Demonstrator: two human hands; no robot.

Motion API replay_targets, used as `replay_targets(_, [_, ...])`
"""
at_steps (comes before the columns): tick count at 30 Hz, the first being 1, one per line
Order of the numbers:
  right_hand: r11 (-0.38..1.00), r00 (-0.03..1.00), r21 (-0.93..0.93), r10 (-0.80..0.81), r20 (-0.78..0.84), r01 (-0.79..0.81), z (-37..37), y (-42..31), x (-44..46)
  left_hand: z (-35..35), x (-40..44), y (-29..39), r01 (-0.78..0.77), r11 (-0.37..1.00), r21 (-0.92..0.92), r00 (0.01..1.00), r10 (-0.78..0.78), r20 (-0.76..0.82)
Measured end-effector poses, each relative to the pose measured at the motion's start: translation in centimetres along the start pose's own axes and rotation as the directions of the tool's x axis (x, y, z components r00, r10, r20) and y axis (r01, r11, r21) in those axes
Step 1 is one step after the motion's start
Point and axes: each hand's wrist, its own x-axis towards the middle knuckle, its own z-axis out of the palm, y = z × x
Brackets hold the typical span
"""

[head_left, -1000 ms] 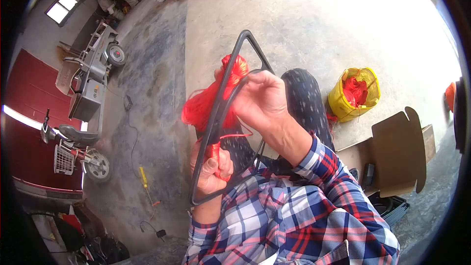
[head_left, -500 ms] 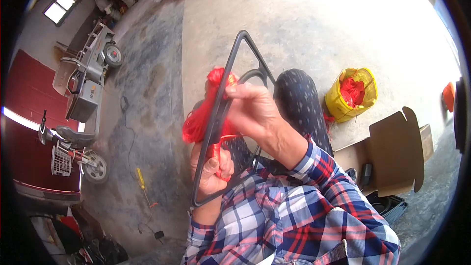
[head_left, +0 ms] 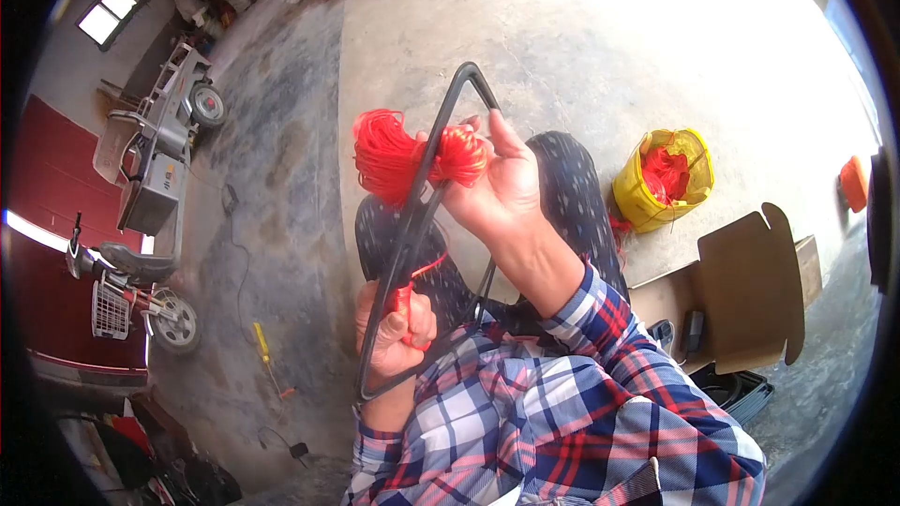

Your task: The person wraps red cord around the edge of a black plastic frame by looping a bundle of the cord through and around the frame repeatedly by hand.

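Note:
A black triangular frame stands tilted in front of my lap. My left hand is closed round its lower side, where red cord is wound tightly over the bar. In my right hand is a bundle of red cord, pinched in at its middle. The bundle reaches behind the frame's long side, with its looped end out to the left. A thin strand runs near the wound part. My right palm is turned up, fingers partly hidden by the cord.
On the right stand a yellow bucket with red cord inside and an opened cardboard box. A yellow-handled tool lies on the floor to the left. A three-wheeled vehicle and a scooter are at the far left.
My right hand has turned palm up and swung the cord bundle from hanging along the bar to lying crosswise behind it. My left hand keeps its grip; the frame has tilted slightly.

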Motion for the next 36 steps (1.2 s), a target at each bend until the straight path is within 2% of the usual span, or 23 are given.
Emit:
replay_targets(1, [0.997, 0.995, 0.006, 0.071, 0.073, -0.071, -0.1, 0.0, 0.1, -0.2, 0.0, 0.1, -0.001, 1.0, -0.011, 1.0, 0.001, 0.012])
replay_targets(5, [0.958, 0.98, -0.288, -0.058, -0.188, 0.001, 4.0, 2.7, -1.4, 0.2, -0.3, 0.3, -0.028, 0.999, -0.03, 1.0, 0.027, -0.009])
replay_targets(6, [0.927, 0.983, -0.374, -0.077, -0.168, 0.008, 3.8, 2.8, -1.5, 0.1, -0.4, 0.2, -0.029, 0.999, -0.034, 1.0, 0.03, 0.004])
replay_targets(9, [0.843, 0.954, -0.532, -0.094, -0.284, -0.075, 5.1, 3.3, -2.6, -0.1, -0.4, 0.2, -0.042, 0.998, -0.043, 0.999, 0.043, 0.024])
replay_targets(12, [0.468, 0.907, -0.84, -0.165, -0.387, -0.273, 4.6, 2.1, -3.1, -0.1, -0.4, 0.5, -0.059, 0.998, -0.024, 0.998, 0.058, -0.015])
replay_targets(14, [-0.013, 0.953, -0.987, -0.263, -0.149, -0.158, 4.2, 0.9, -3.1, 0.2, -0.3, 0.6, -0.06, 0.998, -0.005, 0.997, 0.06, -0.054])
replay_targets(15, [-0.264, 0.965, -0.96, -0.263, -0.018, -0.089, 4.3, 0.6, -3.0, 0.6, -0.2, 0.6, -0.059, 0.998, 0.005, 0.996, 0.059, -0.071])
replay_targets(16, [-0.236, 0.942, -0.969, -0.305, 0.138, 0.065, 4.4, 1.1, -3.1, 0.8, -0.2, 0.6, -0.058, 0.998, 0.016, 0.994, 0.059, -0.087])
replay_targets(19, [-0.079, 0.967, -0.971, -0.101, 0.235, 0.227, 5.9, 1.6, -3.3, -0.4, -0.2, 0.3, -0.026, 0.999, -0.025, 0.998, 0.027, 0.062])
replay_targets(20, [-0.236, 0.955, -0.931, -0.043, 0.295, 0.277, 5.7, 1.1, -3.5, -0.3, -0.3, 0.4, -0.044, 0.999, -0.004, 0.998, 0.045, 0.052])
replay_targets(23, [-0.441, 0.948, -0.864, -0.083, 0.307, 0.241, 5.6, 1.8, -3.6, -0.1, -0.4, 0.3, -0.016, 1.0, -0.005, 0.999, 0.017, 0.043])
replay_targets(24, [-0.276, 0.937, -0.921, -0.142, 0.321, 0.274, 4.4, 2.0, -3.1, -0.1, -0.4, 0.2, -0.02, 1.0, 0.006, 0.999, 0.02, 0.033])
replay_targets(27, [-0.284, 0.893, -0.898, -0.208, 0.398, 0.335, 3.0, 1.1, -2.2, 0.0, 0.1, 0.3, -0.042, 0.999, 0.024, 0.999, 0.042, 0.013])
replay_targets(28, [-0.265, 0.866, -0.9, -0.278, 0.415, 0.346, 3.2, 1.3, -2.3, 0.0, 0.2, 0.3, -0.055, 0.998, 0.021, 0.998, 0.055, 0.01])
replay_targets(29, [-0.386, 0.809, -0.829, -0.271, 0.522, 0.405, 3.6, 1.1, -2.0, -0.2, 0.4, 0.3, -0.068, 0.998, 0.018, 0.998, 0.068, 0.007])
replay_targets(30, [-0.273, 0.791, -0.86, -0.344, 0.507, 0.432, 4.1, 0.9, -2.2, -0.9, 0.5, 0.6, -0.071, 0.997, 0.03, 0.996, 0.069, 0.05])
replay_targets(31, [-0.158, 0.774, -0.875, -0.414, 0.479, 0.457, 4.9, 0.8, -2.6, -0.9, 0.6, 0.8, -0.075, 0.997, 0.01, 0.997, 0.074, 0.026])
replay_targets(33, [-0.099, 0.749, -0.866, -0.461, 0.476, 0.49, 6.2, -0.5, -3.0, -1.1, 0.8, 1.3, -0.082, 0.996, -0.029, 0.996, 0.081, -0.021])
replay_targets(34, [-0.258, 0.711, -0.835, -0.439, 0.55, 0.486, 6.3, -1.3, -2.9, -1.6, 0.9, 1.4, -0.076, 0.996, -0.038, 0.997, 0.077, 0.015])
replay_targets(35, [-0.263, 0.681, -0.807, -0.437, 0.588, 0.528, 6.2, -1.0, -3.0, -1.6, 1.0, 1.4, -0.069, 0.997, -0.038, 0.997, 0.07, 0.026])
replay_targets(36, [-0.012, 0.807, -0.867, -0.36, 0.469, 0.499, 6.7, -0.6, -3.6, -1.5, 1.1, 1.5, -0.061, 0.997, -0.038, 0.997, 0.062, 0.036])
